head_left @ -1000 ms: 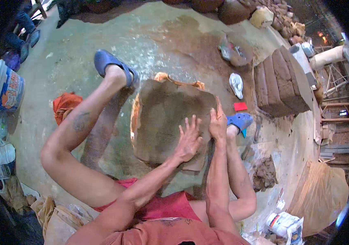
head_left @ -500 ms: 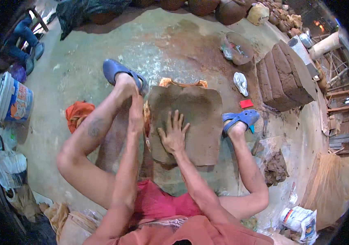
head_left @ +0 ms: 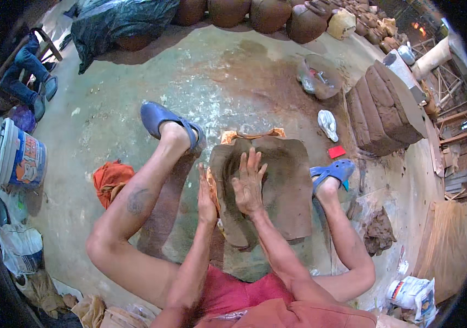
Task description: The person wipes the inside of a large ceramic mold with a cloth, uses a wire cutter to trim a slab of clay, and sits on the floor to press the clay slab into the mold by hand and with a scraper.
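A wide flat slab of brown clay lies on the floor between my spread legs, on an orange sheet whose edge shows at its far end. My right hand lies flat on the slab's left part with fingers spread. My left hand stands on edge against the slab's left rim, fingers straight and together. Both hands are smeared with clay. My feet wear blue clogs: one at the slab's upper left, one at its right.
A stack of brown clay blocks stands at right. An orange cloth lies at left, with a white and blue bucket beyond. A clay lump sits at right. Round clay pots line the far side. Another person's legs show at upper left.
Both hands moved from the slab's right edge to its left side. My left hand now presses the left rim on edge, and my right hand has slid a little up the slab.
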### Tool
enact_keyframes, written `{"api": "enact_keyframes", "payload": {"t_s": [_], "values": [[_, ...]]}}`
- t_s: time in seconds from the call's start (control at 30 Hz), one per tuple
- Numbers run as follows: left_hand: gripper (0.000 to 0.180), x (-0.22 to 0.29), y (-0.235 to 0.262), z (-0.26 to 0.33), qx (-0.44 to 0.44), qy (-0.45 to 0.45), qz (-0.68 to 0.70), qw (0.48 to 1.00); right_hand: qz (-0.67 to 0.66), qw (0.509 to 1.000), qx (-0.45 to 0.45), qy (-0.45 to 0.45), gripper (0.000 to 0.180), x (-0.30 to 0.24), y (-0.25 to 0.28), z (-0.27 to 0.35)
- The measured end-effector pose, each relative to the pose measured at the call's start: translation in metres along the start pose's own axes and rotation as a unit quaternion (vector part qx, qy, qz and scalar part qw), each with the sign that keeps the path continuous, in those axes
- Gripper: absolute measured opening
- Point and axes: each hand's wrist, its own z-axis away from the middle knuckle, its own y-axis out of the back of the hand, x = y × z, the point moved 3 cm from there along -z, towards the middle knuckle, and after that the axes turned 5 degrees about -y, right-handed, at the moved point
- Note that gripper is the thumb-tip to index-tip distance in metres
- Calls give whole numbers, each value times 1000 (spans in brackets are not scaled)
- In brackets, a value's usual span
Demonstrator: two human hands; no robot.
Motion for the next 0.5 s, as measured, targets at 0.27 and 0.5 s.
{"api": "enact_keyframes", "payload": {"t_s": [0.27,0.5], "values": [[60,-15,1,10,34,-1,15,999,-66,997,-16,-25,72,-2,8,-12],[63,-19,-20,12,-1,17,19,1000,145,978,100,108,73,56,-8,-72]]}}
